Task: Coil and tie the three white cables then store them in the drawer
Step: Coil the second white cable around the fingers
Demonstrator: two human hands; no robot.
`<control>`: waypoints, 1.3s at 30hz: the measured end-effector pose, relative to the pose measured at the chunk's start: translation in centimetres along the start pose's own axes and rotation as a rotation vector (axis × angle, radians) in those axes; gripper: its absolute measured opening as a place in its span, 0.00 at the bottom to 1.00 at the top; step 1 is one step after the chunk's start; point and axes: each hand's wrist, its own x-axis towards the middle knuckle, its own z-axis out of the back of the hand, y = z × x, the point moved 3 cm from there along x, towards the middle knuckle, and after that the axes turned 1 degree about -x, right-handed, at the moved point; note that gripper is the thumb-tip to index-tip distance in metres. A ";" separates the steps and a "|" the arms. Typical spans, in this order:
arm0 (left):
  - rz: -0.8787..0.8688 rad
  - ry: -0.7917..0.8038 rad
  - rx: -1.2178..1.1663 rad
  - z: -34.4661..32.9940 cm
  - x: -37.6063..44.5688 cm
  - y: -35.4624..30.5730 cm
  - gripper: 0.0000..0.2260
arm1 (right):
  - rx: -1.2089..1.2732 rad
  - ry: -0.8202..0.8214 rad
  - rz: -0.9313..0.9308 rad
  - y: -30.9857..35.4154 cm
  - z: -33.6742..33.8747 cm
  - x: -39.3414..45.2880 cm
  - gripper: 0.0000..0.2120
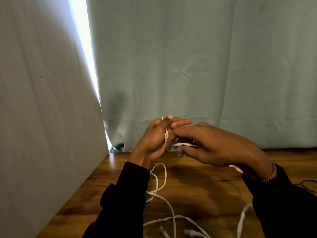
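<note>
L hand point(155, 140) is held up w/ white cable point(166, 136) looped round its fingers. R hand point(214, 146) pinches the cable's end. More cable (loose loops) lies on the counter point(197, 179).

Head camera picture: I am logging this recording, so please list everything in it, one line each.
White cables: count unclear, white, loose loops on the table; one strand wound round the left fingers.
Brown wooden table: one, brown, under the hands.
Pale green fabric curtain: one, behind the table.
Grey fabric panel: one, at left.
Thin dark cord: one, right table edge.
Pink beaded bracelet: one, right wrist.
Dark sleeves: two, both forearms.
Left hand: raised, cable wound round it.
Right hand: pinches the strand.
</note>
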 end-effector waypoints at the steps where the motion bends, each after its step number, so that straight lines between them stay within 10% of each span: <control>1: 0.002 -0.007 0.053 -0.1 -0.2 0.1 0.19 | 0.040 -0.042 0.033 0.2 0.2 -0.1 0.09; 9: 0.122 0.253 0.097 -1.5 -0.2 1.1 0.37 | -0.018 -0.726 0.015 -1.7 2.8 -0.4 0.09; 16: 0.183 0.440 -0.057 -2.5 -0.5 0.6 0.35 | -0.005 -0.844 -0.008 -4.8 1.4 0.1 0.15; 27: 0.045 0.416 -0.191 -3.3 -1.4 -1.1 0.19 | 0.131 -0.342 -0.141 -5.4 -2.5 2.0 0.32; 39: -0.022 0.240 -0.404 -2.4 -0.2 -1.3 0.26 | -0.058 0.274 -0.352 -1.1 -3.3 1.2 0.14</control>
